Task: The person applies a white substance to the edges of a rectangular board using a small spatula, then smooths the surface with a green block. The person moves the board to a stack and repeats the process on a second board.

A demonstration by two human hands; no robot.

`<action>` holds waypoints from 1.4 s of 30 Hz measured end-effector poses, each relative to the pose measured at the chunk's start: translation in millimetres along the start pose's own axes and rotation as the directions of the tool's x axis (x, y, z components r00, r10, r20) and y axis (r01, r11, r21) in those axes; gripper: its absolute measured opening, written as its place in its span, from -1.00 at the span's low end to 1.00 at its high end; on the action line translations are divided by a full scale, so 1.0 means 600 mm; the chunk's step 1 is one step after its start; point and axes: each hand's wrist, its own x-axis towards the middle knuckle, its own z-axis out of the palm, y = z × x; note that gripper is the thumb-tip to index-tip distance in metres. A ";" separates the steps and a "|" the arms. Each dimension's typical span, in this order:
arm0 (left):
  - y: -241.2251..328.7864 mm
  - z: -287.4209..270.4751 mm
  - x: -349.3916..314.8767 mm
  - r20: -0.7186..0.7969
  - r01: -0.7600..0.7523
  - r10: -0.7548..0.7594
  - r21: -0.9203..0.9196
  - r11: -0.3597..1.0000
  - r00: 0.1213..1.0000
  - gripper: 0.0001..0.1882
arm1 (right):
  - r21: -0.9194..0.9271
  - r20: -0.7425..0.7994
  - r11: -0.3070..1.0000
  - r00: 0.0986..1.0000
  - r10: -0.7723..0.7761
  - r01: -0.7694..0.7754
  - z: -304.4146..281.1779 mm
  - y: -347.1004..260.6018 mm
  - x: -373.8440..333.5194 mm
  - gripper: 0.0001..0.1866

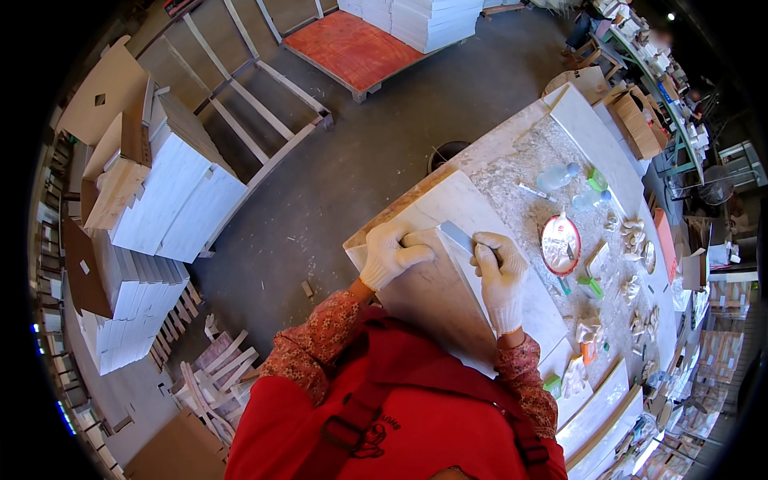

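Note:
A white marble tile [436, 300] stands tilted between my body and the worktable, its long edge running down toward my right forearm. My left hand [390, 256], in a white knit glove, grips the tile near its far corner, thumb stretched toward that corner. Some of its fingers are hidden. In my gloved right hand [498, 276] is a flat grey-blue bar [458, 237], pinched at one end. The bar's other end lies at the tile's corner; whether it touches cannot be told. Under both hands lies another pale marble tile [448, 200].
On the dusty worktable [512, 164] to the right are a red-rimmed bowl [561, 244], plastic bottles [558, 176], green blocks [590, 286] and crumpled gloves [574, 376]. Stacked slabs [180, 180] with cardboard stand at left, near a wooden frame [248, 104]. An orange-red pallet [352, 48] is beyond.

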 end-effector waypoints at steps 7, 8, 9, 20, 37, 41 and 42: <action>-0.002 -0.001 -0.001 -0.002 -0.011 0.011 -0.004 1.000 1.000 -0.51 | -0.069 -0.021 0.993 0.995 -0.099 0.098 -0.003 0.020 0.000 -0.85; -0.004 -0.002 -0.002 -0.003 -0.011 0.011 0.003 1.000 1.000 -0.51 | -0.065 -0.022 0.992 0.994 -0.106 0.104 -0.003 0.020 0.000 -0.85; -0.005 0.000 -0.001 -0.002 -0.012 0.012 0.009 1.000 1.000 -0.50 | -0.061 -0.025 0.992 0.994 -0.111 0.109 -0.004 0.020 0.000 -0.85; 0.009 -0.004 0.002 0.046 0.042 -0.039 -0.070 0.997 0.998 -0.52 | 0.083 0.053 0.993 0.995 0.080 -0.085 -0.003 0.019 0.009 -0.82; 0.026 0.005 0.009 -0.063 -0.041 0.045 0.065 0.997 0.997 -0.60 | -0.585 -0.501 0.742 0.865 -0.012 -0.328 -0.335 0.357 0.099 -0.71; 0.035 0.005 0.012 -0.011 0.070 -0.070 0.072 0.995 0.997 -0.62 | -0.798 -0.520 0.332 0.853 0.040 -0.502 -0.394 0.415 0.097 -0.75; 0.036 0.005 0.012 -0.010 0.099 -0.099 0.081 0.992 0.995 -0.63 | -0.830 -0.492 0.271 0.869 0.053 -0.487 -0.394 0.416 0.105 -0.77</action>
